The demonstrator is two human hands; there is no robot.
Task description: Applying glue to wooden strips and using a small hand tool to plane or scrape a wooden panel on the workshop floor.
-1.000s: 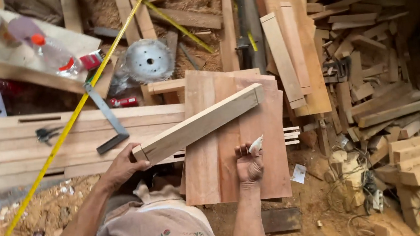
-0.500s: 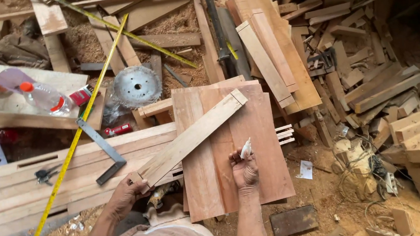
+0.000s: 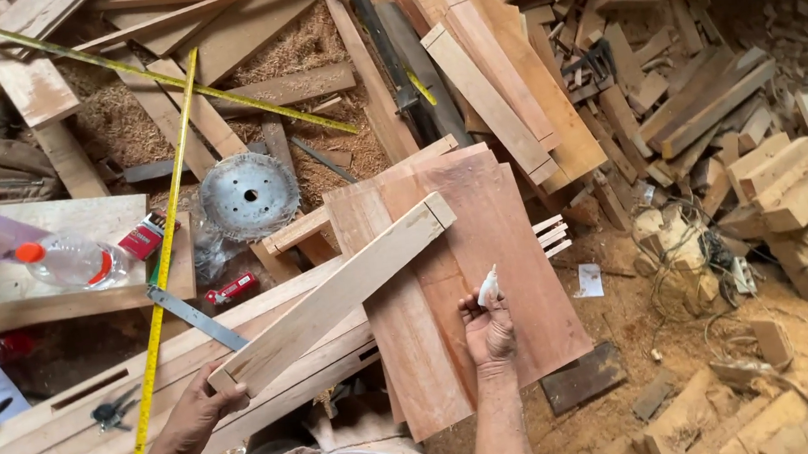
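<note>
Left hand: my left hand (image 3: 194, 421) has its fingers wrapped over the near end of the pale wooden batten (image 3: 333, 298).
Batten: it runs from my grip toward 2 o'clock, lying slantwise across the reddish boards (image 3: 491, 239).
Right hand: my right hand (image 3: 489, 331) rests on those boards, fingers pinched narrow around a small white tube (image 3: 488, 286) that points toward 12 o'clock.
Boards: they lie flat on the bench (image 3: 47, 447), overhanging its edge toward 3 o'clock.
Saw blade: a round saw blade (image 3: 249, 196) lies at 11 o'clock from the batten, well apart from my hands.
Tape: a yellow measuring tape (image 3: 162, 265) stretches past my left hand at 9 o'clock.
Bottle: a plastic bottle (image 3: 75, 262) lies farther out at 9 o'clock.
</note>
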